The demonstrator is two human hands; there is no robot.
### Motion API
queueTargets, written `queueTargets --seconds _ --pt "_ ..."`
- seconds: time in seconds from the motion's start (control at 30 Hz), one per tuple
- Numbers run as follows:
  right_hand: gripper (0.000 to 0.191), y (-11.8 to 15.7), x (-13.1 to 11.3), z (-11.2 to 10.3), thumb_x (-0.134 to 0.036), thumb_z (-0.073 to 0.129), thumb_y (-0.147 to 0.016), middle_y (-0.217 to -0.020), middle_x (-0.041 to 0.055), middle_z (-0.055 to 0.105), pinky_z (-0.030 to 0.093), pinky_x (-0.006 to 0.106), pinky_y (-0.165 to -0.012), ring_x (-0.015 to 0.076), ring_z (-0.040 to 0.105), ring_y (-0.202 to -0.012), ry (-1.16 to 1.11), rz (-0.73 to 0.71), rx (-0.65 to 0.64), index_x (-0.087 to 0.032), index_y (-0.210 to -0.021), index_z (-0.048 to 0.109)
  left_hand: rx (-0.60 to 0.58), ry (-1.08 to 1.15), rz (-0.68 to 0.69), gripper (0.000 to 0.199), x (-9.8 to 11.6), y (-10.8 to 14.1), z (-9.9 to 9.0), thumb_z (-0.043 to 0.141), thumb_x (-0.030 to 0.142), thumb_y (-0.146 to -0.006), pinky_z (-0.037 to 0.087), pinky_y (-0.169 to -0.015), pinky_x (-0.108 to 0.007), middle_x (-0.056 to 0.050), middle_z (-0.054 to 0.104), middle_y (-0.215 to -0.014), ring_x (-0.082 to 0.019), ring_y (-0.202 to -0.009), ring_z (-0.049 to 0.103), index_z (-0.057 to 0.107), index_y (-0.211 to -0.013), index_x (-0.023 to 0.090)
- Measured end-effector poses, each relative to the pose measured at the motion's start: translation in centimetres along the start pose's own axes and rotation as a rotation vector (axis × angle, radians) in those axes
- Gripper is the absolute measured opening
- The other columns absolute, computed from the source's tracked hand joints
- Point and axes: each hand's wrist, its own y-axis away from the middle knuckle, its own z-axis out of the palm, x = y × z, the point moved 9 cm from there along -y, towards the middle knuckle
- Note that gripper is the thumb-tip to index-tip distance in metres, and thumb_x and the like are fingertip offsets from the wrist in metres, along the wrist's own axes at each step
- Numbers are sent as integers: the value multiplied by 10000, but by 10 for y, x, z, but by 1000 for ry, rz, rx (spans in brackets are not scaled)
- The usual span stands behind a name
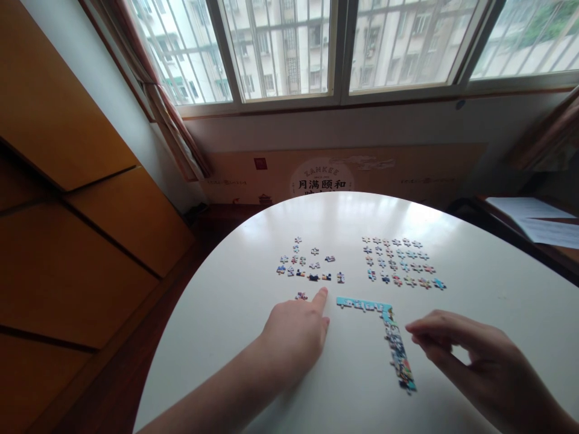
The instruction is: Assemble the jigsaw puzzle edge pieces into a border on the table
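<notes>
My left hand (296, 328) reaches over the white round table with its index finger stretched out and the other fingers curled. The fingertip is just below a row of dark-edged jigsaw pieces (313, 277), and I cannot tell whether it touches the table. A single jigsaw piece (301, 296) lies beside that hand. My right hand (470, 349) hovers right of a joined, L-shaped puzzle border (395, 346), thumb and index finger drawn together, with nothing visible between the tips. The border has a light-blue top strip and a multicoloured side strip.
Loose pieces (402, 264) lie in rows at the table's right back. A looser group (294, 260) is at the left back. The white table (217, 337) has a curved edge. Papers (529, 208) rest on another surface at right. Wooden cabinets (67, 271) stand left.
</notes>
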Motion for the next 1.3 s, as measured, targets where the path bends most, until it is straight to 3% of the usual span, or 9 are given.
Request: queueTargets --seconds 0.57,0.7,0.8,0.9,1.0,1.3 --pt "104 2 3 0 -185 640 -885 -757 20 714 550 181 -519 139 672 -591 36 -57 -20 -223 -929 726 -3 3 6 632 1 0 3 342 361 -991 518 -832 -420 -172 729 -1141 -336 -1006 693 282 -1592 173" --pt "101 1 3 -1 -194 646 -878 -746 19 712 546 184 -505 140 668 -579 36 -46 -18 -224 -920 733 12 41 4 618 -1 1 -2 395 369 -979 515 -833 -396 -158 736 -1113 -321 -1002 693 348 -1567 185" --pt "102 0 3 -2 -196 649 -872 -746 20 714 546 190 -508 141 669 -583 26 -38 -12 -225 -914 738 133 89 -38 521 -16 -5 -19 446 371 -973 512 -832 -392 -127 737 -1114 -309 -1005 686 503 -1469 220" --pt "103 0 3 -3 -208 641 -879 -738 21 711 537 200 -501 140 661 -577 4 -12 0 -224 -894 741 348 116 -121 373 -42 -13 -41 469 322 -984 497 -879 -361 -91 714 -1178 -274 -1071 655 644 -1303 240" --pt "103 1 2 -5 -218 628 -900 -742 19 707 532 208 -512 134 651 -580 -16 14 46 -223 -891 730 479 103 -139 324 -60 -22 -50 480 265 -983 487 -890 -322 -75 687 -1148 -245 -1094 617 707 -1215 252" --pt "109 -1 0 -13 -205 622 -895 -744 27 714 513 216 -495 133 656 -601 -44 44 98 -207 -884 730 540 27 -67 309 -62 -43 -41 499 267 -979 478 -891 -330 -86 632 -1029 -238 -1021 570 767 -1128 231"
